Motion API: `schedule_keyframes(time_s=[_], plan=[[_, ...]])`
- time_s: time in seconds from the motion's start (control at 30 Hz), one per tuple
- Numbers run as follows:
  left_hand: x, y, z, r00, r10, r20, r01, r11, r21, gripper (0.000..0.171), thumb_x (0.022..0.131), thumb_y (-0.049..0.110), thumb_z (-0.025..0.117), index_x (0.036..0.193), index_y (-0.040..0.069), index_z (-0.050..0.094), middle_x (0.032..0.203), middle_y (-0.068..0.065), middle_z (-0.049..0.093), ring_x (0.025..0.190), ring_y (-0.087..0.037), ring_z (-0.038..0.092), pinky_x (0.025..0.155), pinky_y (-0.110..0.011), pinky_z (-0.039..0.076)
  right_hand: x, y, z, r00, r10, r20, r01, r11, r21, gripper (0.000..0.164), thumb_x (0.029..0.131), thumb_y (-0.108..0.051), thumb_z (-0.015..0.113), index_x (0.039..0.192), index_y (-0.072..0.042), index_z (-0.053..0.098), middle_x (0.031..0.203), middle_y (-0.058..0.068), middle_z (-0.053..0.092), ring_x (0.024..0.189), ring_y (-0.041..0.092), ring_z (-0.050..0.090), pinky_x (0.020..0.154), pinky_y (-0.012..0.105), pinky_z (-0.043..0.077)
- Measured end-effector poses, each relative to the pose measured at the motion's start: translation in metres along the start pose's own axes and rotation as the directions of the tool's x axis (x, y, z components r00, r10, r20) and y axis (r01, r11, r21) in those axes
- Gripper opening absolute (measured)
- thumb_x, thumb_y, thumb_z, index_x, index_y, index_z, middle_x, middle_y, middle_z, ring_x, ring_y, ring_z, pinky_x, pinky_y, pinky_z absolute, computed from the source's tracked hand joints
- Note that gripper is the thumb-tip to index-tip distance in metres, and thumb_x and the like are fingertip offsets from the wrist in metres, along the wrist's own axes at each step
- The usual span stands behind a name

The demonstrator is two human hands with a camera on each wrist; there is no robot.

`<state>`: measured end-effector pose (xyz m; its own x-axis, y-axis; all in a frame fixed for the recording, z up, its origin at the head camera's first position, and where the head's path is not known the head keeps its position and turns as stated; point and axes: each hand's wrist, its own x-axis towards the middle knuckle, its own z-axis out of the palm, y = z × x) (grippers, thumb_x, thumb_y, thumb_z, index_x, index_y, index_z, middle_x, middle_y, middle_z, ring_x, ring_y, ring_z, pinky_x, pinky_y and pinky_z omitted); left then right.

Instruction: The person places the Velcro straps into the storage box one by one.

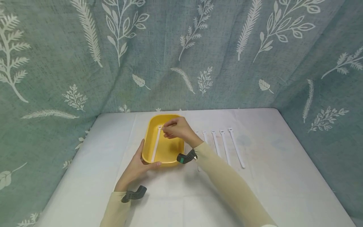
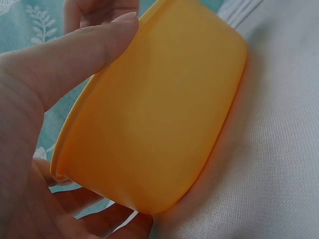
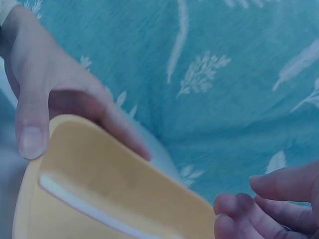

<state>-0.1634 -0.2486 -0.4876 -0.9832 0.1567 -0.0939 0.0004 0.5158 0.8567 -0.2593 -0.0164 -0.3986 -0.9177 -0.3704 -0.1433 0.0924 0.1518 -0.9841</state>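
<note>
A yellow plastic tray [image 1: 166,157] stands on the table with its open side up. My left hand [image 1: 135,168] grips its near left corner; in the left wrist view the thumb lies at the rim and the fingers go round the outer wall. Inside the tray lies a white cable tie [image 1: 156,145], lengthwise along the left side. Over the tray, close to the tie's slotted head, is my right hand [image 1: 178,128]. In the right wrist view its thumb [image 3: 284,184] stands apart from the loosely bent fingers [image 3: 239,216], with nothing visible between them.
To the right of the tray, several more white cable ties [image 1: 236,148] lie side by side on the white tabletop [image 1: 272,176], partly hidden by my right forearm. A green leaf-patterned cloth [image 1: 158,47] hangs behind and at the sides.
</note>
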Motion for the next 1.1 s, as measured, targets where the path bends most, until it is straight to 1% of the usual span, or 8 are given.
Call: schedule_keyframes(time_s=[0.03, 0.07, 0.17, 0.23, 0.37, 0.53, 0.77, 1.1], plan=[[0.0, 0.0, 0.0, 1.0, 0.0, 0.0, 0.0, 1.0, 0.001, 0.132, 0.082, 0.045, 0.087, 0.166, 0.025, -0.012, 0.176, -0.012, 0.008, 0.155, -0.037, 0.032, 0.124, -0.059, 0.037, -0.002, -0.001, -0.002, 1.0, -0.008, -0.003, 0.008, 1.0, 0.003, 0.025, 0.096, -0.013, 0.073, 0.115, 0.003, 0.072, 0.109, 0.023, 0.077, 0.076, 0.019, 0.077, 0.088, 0.048, 0.064], [-0.001, 0.0, 0.0, 1.0, -0.001, -0.001, 0.001, 1.0, 0.001, 0.132, 0.082, 0.045, 0.087, 0.166, 0.026, -0.012, 0.176, -0.012, 0.007, 0.156, -0.037, 0.031, 0.124, -0.059, 0.036, -0.004, -0.001, -0.005, 1.0, -0.015, -0.005, 0.015, 1.0, 0.006, 0.026, 0.096, -0.013, 0.074, 0.116, 0.003, 0.071, 0.111, 0.025, 0.076, 0.075, 0.016, 0.077, 0.087, 0.046, 0.065], [-0.001, 0.0, -0.001, 1.0, -0.012, -0.004, 0.012, 1.0, 0.008, 0.132, 0.082, 0.045, 0.087, 0.166, 0.025, -0.012, 0.176, -0.012, 0.006, 0.156, -0.037, 0.029, 0.124, -0.059, 0.035, -0.012, -0.003, -0.014, 0.999, -0.032, -0.002, 0.033, 0.999, 0.018, 0.029, 0.096, -0.015, 0.074, 0.119, 0.002, 0.07, 0.118, 0.029, 0.073, 0.078, 0.017, 0.077, 0.087, 0.044, 0.065], [-0.001, -0.001, -0.001, 1.0, -0.026, -0.004, 0.026, 1.0, 0.013, 0.132, 0.081, 0.046, 0.087, 0.167, 0.023, -0.011, 0.176, -0.011, 0.005, 0.157, -0.037, 0.029, 0.124, -0.059, 0.035, -0.018, -0.003, -0.021, 0.999, -0.047, -0.01, 0.048, 0.999, 0.019, 0.028, 0.096, -0.016, 0.074, 0.118, 0.001, 0.07, 0.117, 0.029, 0.073, 0.079, 0.018, 0.078, 0.085, 0.042, 0.066], [-0.001, -0.001, 0.001, 0.999, -0.034, 0.0, 0.033, 0.999, 0.013, 0.133, 0.081, 0.047, 0.087, 0.167, 0.019, -0.01, 0.176, -0.012, 0.003, 0.158, -0.037, 0.027, 0.126, -0.058, 0.033, -0.032, -0.002, -0.038, 0.997, -0.067, -0.049, 0.068, 0.997, 0.026, 0.025, 0.096, -0.016, 0.075, 0.115, 0.0, 0.072, 0.11, 0.024, 0.075, 0.078, 0.017, 0.077, 0.081, 0.038, 0.067], [-0.002, -0.001, 0.003, 0.999, -0.033, 0.0, 0.033, 0.999, 0.016, 0.134, 0.08, 0.047, 0.088, 0.167, 0.019, -0.009, 0.176, -0.011, 0.003, 0.16, -0.038, 0.021, 0.128, -0.058, 0.028, -0.05, -0.002, -0.062, 0.988, -0.107, -0.108, 0.107, 0.994, 0.0, 0.026, 0.097, -0.016, 0.073, 0.116, 0.001, 0.072, 0.106, 0.018, 0.076, 0.08, 0.018, 0.077, 0.079, 0.035, 0.067], [-0.002, 0.001, 0.003, 0.998, -0.059, -0.004, 0.059, 0.998, 0.023, 0.135, 0.079, 0.049, 0.088, 0.167, 0.024, -0.011, 0.177, -0.008, 0.001, 0.162, -0.036, 0.016, 0.128, -0.056, 0.026, -0.074, 0.0, -0.096, 0.962, -0.143, -0.231, 0.128, 0.989, -0.079, 0.028, 0.096, -0.018, 0.073, 0.118, 0.0, 0.072, 0.111, 0.019, 0.075, 0.083, 0.018, 0.078, 0.079, 0.035, 0.067], [-0.001, 0.001, 0.0, 0.998, -0.058, -0.01, 0.059, 0.998, 0.009, 0.134, 0.079, 0.047, 0.089, 0.167, 0.021, -0.009, 0.177, -0.008, 0.002, 0.161, -0.035, 0.018, 0.128, -0.056, 0.028, -0.098, 0.015, -0.143, 0.912, -0.188, -0.365, 0.136, 0.977, -0.162, 0.033, 0.098, -0.023, 0.073, 0.119, 0.002, 0.071, 0.111, 0.023, 0.074, 0.084, 0.017, 0.077, 0.077, 0.029, 0.066]])
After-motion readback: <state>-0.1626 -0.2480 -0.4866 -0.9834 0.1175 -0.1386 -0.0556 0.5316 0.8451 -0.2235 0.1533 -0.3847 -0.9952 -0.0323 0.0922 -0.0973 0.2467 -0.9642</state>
